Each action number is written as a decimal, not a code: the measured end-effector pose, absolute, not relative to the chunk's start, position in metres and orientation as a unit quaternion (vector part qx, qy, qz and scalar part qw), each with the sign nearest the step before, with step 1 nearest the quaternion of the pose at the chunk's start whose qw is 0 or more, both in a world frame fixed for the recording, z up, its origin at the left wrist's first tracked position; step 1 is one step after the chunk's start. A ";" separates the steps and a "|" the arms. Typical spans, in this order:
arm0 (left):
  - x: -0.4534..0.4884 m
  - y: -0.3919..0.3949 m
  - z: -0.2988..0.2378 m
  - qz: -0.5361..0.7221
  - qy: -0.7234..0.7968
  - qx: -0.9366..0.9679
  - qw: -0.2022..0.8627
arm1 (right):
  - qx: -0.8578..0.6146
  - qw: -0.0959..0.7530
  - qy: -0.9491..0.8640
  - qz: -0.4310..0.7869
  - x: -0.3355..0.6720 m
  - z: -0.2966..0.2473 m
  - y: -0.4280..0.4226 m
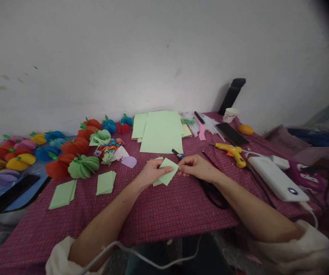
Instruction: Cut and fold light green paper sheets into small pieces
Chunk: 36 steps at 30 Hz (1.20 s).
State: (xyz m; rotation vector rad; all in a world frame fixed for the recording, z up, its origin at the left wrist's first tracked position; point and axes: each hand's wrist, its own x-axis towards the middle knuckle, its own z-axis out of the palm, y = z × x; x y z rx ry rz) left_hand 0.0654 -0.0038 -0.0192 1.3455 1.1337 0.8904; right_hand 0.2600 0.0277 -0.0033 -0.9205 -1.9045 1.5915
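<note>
Left hand [152, 172] and right hand [196, 167] hold one green paper [169, 175] just above mid-tabletop [167, 217]. Fingers of both are pinched closed on opposite edges. Looks mid-fold; a clean crease needs the edges aligned.

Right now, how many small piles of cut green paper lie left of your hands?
2. The near pile lies left of the left hand; the far pile further left on the cloth. Others may be hidden.

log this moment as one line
left hand: pinching green paper piece | right hand: pinching its right edge | nearby: glue gun, green paper stack | surface: checked tablecloth
</note>
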 end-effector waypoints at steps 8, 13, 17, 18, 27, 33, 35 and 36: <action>0.073 -0.007 -0.018 0.377 0.507 0.555 0.542 | -0.343 0.240 -0.730 0.540 0.258 -0.004 0.027; 0.075 -0.008 -0.017 0.372 0.500 0.547 0.559 | -0.342 0.240 -0.738 0.530 0.257 -0.003 0.026; 0.073 -0.008 -0.016 0.369 0.495 0.542 0.570 | -0.334 0.238 -0.718 0.563 0.257 -0.004 0.025; 0.072 -0.008 -0.015 0.366 0.491 0.541 0.576 | -0.330 0.237 -0.709 0.576 0.257 -0.004 0.025; 0.067 -0.006 -0.019 0.361 0.479 0.546 0.584 | -0.313 0.247 -0.684 0.611 0.257 -0.004 0.023; 0.067 -0.006 -0.016 0.359 0.483 0.559 0.570 | -0.311 0.258 -0.685 0.607 0.257 -0.005 0.023; 0.067 -0.006 -0.015 0.356 0.484 0.566 0.565 | -0.310 0.259 -0.683 0.609 0.257 -0.006 0.023; 0.067 -0.006 -0.015 0.353 0.484 0.569 0.563 | -0.310 0.259 -0.681 0.611 0.257 -0.006 0.023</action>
